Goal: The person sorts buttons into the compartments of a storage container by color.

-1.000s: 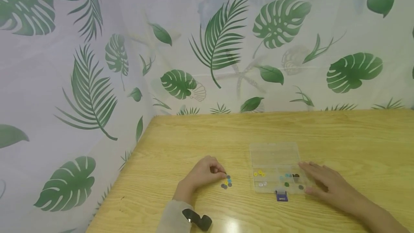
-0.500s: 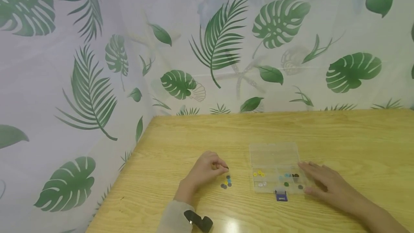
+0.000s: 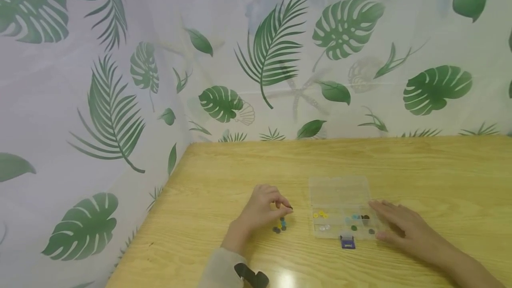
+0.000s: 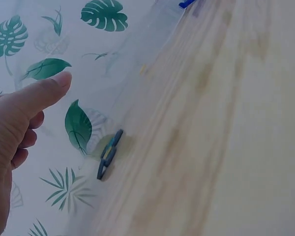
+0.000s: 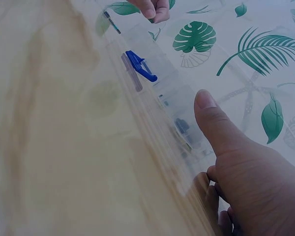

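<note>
In the head view my left hand [image 3: 266, 206] pinches a small dark button [image 3: 291, 208] between thumb and forefinger, raised over the table. Just below it lies a small pile of grey, blue and yellow buttons [image 3: 283, 224], partly behind the fingers. To the right stands a clear plastic compartment box [image 3: 334, 236], its lid tipped back. Yellow buttons [image 3: 321, 214], clear ones [image 3: 325, 227], and blue, dark and green ones sit in separate compartments. My right hand [image 3: 412, 232] rests at the box's right side, fingers extended, thumb near the front corner.
A blue latch [image 3: 347, 242] sticks out from the box's front edge. The wood-grain table [image 3: 440, 168] meets a leaf-printed cloth [image 3: 280, 57] at the back and left. A black strap [image 3: 250, 274] sits around the left sleeve.
My left hand has lifted from the pile with the dark button and shifted right, toward the box. The right hand and the box have stayed in place.
</note>
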The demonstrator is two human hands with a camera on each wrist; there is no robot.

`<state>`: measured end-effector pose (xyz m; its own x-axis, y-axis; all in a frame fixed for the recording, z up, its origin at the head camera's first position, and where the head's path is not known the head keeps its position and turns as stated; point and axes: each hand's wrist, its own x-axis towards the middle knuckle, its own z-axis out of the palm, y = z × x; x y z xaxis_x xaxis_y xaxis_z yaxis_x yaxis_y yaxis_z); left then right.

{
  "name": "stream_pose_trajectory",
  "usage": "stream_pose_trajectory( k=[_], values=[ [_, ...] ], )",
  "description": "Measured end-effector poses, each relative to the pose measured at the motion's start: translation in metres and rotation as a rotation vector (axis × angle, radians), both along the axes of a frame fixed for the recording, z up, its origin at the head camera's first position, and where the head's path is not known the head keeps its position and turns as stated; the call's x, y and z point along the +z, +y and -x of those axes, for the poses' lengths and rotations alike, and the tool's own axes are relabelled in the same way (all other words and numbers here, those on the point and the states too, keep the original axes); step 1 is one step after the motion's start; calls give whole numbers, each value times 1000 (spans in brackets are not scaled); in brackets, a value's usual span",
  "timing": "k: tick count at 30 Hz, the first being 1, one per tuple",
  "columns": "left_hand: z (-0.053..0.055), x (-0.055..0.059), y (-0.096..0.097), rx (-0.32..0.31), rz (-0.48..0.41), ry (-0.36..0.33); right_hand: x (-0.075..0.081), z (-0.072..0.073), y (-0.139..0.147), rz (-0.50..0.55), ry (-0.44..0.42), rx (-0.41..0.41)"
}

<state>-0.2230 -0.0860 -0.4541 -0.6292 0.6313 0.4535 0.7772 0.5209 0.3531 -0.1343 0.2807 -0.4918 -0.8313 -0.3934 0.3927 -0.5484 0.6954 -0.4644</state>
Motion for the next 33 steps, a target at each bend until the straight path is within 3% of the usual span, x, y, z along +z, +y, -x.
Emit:
stream_pose_trajectory(
  k=[11,19,28,33],
  values=[
    [-3,7,32,-104,-8,126,-2,0,1,-9,-9,-11],
    [-8,10,54,-118,19,137,-3,-2,-1,9,-2,-8],
    [-11,7,87,-126,34,231,-2,-1,1,4,7,-6],
    [-17,10,103,-129,59,238,-3,0,3,29,-13,-4]
  ],
)
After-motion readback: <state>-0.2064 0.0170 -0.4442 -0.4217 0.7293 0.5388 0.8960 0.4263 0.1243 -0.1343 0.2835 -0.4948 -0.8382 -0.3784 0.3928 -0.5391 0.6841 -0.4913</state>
